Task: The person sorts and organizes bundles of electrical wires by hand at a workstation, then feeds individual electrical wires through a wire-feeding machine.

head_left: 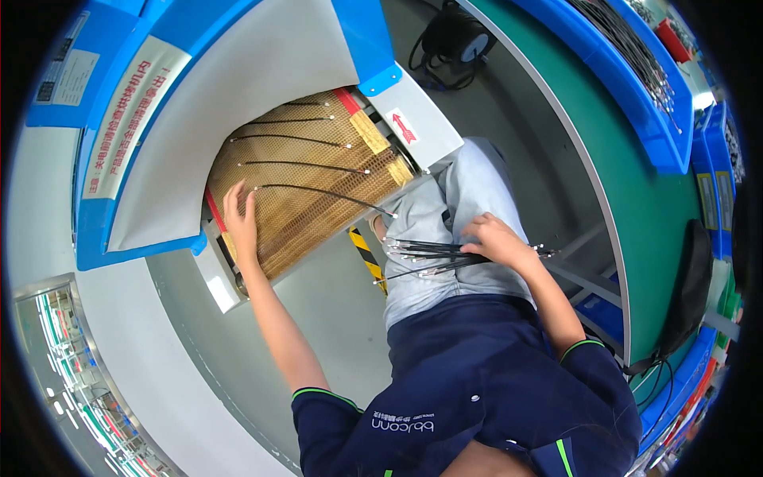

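My left hand (241,213) is over the near left part of a brown mesh conveyor belt (278,226), its thumb and fingers apart. Beside its thumb lies the white-tipped end of a thin black cable (318,191), which stretches across the belt to the right edge near my knee. Further up the belt, several similar cables (306,165) lie roughly parallel, spaced apart. Across my lap rests a loose bundle of black cables (425,250) with small metal ends. My right hand (499,238) bends over that bundle, fingers and thumb closed on it; exactly how many strands it grips is hidden.
The belt comes out of a blue and white machine hood (238,87). A guard with a red arrow (404,127) flanks its right side. At right a green-topped table (588,151) carries a blue bin (636,71) of cables. A cable reel (461,40) stands on the floor beyond.
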Demonstrator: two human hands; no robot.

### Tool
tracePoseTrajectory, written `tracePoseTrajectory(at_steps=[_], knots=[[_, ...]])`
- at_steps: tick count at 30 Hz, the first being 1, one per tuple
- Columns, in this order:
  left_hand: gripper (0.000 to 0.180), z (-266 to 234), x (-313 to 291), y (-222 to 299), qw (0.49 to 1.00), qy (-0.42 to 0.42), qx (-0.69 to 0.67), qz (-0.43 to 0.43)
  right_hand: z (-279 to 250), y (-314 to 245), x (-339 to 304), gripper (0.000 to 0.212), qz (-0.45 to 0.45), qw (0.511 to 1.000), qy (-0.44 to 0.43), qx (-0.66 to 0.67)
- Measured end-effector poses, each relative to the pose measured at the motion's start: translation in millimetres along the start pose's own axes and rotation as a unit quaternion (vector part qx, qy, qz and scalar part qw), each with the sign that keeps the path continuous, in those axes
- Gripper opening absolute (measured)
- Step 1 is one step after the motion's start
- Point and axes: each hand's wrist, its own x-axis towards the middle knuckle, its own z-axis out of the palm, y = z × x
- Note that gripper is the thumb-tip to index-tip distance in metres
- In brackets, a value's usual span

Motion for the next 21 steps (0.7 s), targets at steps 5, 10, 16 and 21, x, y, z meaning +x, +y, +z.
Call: tracePoseTrajectory(at_steps=[5, 10, 16, 21], knots=[[0.018, 16, -57, 58, 0.995, 0.023, -0.015, 0.095, 3, 7, -16, 0.012, 0.009, 0.999, -0.017, 0.044], [0.021, 55, -115, 115, 0.978, -0.141, -0.107, 0.110, -3, 5, -16, 0.014, 0.004, 0.997, 0.008, 0.072], [0.019, 97, -159, 133, 0.976, -0.193, -0.024, 0.093, -22, -2, -23, 0.014, 0.052, 0.985, 0.000, 0.162], [0.017, 92, -171, 106, 0.954, -0.293, -0.019, 0.062, -29, 4, -31, 0.010, 0.009, 0.982, 0.057, 0.179]])
